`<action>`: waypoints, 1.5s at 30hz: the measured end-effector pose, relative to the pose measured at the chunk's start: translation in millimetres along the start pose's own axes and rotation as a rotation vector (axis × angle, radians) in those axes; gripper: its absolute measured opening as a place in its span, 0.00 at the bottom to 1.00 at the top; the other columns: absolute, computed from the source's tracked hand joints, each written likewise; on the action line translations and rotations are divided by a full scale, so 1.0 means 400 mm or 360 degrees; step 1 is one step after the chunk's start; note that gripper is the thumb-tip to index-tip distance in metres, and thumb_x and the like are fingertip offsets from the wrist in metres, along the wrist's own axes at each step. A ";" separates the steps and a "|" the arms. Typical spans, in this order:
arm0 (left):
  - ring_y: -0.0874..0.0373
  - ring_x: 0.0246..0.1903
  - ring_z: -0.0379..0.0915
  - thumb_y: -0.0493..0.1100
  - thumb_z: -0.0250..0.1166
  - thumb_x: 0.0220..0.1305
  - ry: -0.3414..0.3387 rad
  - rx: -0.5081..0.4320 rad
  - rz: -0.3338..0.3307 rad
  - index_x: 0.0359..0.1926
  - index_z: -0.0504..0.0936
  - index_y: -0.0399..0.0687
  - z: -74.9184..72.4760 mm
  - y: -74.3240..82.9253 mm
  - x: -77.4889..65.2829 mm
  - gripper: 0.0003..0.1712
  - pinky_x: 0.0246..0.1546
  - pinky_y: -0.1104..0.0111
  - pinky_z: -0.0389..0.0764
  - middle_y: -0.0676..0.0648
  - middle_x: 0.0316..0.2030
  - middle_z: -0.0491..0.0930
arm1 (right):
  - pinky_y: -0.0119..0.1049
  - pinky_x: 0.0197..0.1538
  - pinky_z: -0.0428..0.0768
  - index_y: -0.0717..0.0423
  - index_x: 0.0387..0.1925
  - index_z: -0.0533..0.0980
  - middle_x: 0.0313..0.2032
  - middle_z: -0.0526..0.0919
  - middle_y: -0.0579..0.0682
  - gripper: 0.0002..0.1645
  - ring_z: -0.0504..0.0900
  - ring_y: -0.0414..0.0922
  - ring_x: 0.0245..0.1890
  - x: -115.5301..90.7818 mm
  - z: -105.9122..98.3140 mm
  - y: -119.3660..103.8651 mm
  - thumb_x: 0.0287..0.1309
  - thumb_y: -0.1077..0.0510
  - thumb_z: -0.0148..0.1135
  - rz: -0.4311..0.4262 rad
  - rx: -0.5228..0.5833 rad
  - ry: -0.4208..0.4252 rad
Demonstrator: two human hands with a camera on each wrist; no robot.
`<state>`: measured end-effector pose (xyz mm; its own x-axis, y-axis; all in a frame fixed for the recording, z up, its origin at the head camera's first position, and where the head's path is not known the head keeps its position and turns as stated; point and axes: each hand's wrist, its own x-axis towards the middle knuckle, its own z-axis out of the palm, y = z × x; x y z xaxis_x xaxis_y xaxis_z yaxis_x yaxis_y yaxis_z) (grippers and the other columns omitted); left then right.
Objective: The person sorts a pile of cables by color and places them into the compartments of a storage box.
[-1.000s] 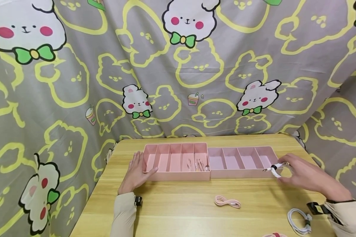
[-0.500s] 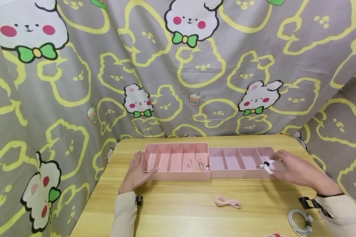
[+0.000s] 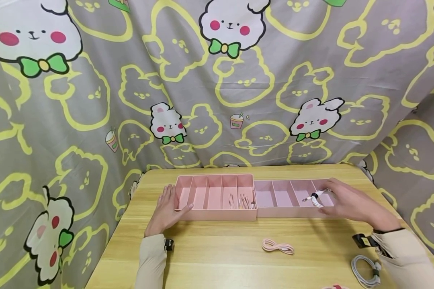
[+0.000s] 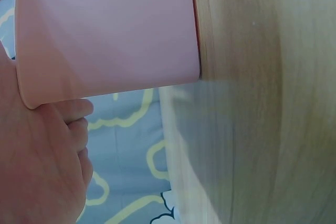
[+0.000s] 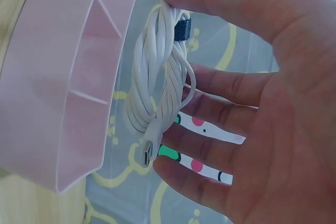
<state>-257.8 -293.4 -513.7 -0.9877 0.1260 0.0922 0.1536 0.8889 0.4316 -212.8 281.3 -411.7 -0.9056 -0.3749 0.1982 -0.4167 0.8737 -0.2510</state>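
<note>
While left hand (image 3: 162, 214) rests, fingers (image 3: 168, 193) extended, against the pink divided box (image 3: 217, 215), right hand (image 3: 352, 202) pinches a bundled white USB-C cable (image 5: 172, 85) above the lilac divided box (image 3: 283, 212). Pink cable (image 3: 277, 246) lies on bench (image 3: 217, 257).

Gray rabbit-print curtain (image 3: 217, 92), light wood-grain table (image 3: 217, 257)
</note>
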 end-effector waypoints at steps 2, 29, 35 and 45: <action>0.37 0.83 0.29 0.73 0.60 0.66 -0.0006 0.0001 -0.0002 0.82 0.41 0.33 0.001 -0.002 0.000 0.66 0.81 0.39 0.40 0.33 0.83 0.37 | 0.52 0.49 0.83 0.58 0.51 0.80 0.48 0.84 0.54 0.34 0.84 0.51 0.47 0.006 0.001 -0.006 0.45 0.47 0.82 -0.0002 0.0004 -0.0010; 0.36 0.83 0.30 0.78 0.55 0.65 -0.0008 0.0030 0.0015 0.82 0.39 0.34 0.007 -0.006 0.002 0.68 0.82 0.39 0.41 0.33 0.83 0.36 | 0.55 0.55 0.83 0.61 0.52 0.80 0.52 0.83 0.57 0.34 0.84 0.53 0.51 0.080 0.016 -0.055 0.47 0.46 0.81 -0.0103 0.0078 -0.0049; 0.37 0.83 0.29 0.78 0.56 0.65 -0.0015 0.0008 0.0013 0.82 0.39 0.34 0.006 -0.005 0.001 0.68 0.82 0.40 0.39 0.33 0.83 0.36 | 0.55 0.56 0.83 0.62 0.52 0.80 0.52 0.83 0.56 0.33 0.84 0.54 0.52 0.096 0.024 -0.067 0.48 0.49 0.80 -0.0112 0.0084 -0.0064; 0.36 0.83 0.31 0.78 0.56 0.65 0.0005 0.0034 0.0020 0.82 0.39 0.34 0.009 -0.009 0.003 0.68 0.81 0.39 0.41 0.32 0.83 0.39 | 0.54 0.50 0.85 0.59 0.53 0.80 0.53 0.83 0.56 0.34 0.84 0.55 0.53 0.127 0.034 -0.093 0.47 0.48 0.81 -0.0104 0.0101 -0.0105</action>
<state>-259.5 -295.0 -518.2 -0.9857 0.1357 0.0999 0.1651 0.8965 0.4110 -244.3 225.6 -405.4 -0.8786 -0.4521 0.1538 -0.4775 0.8261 -0.2993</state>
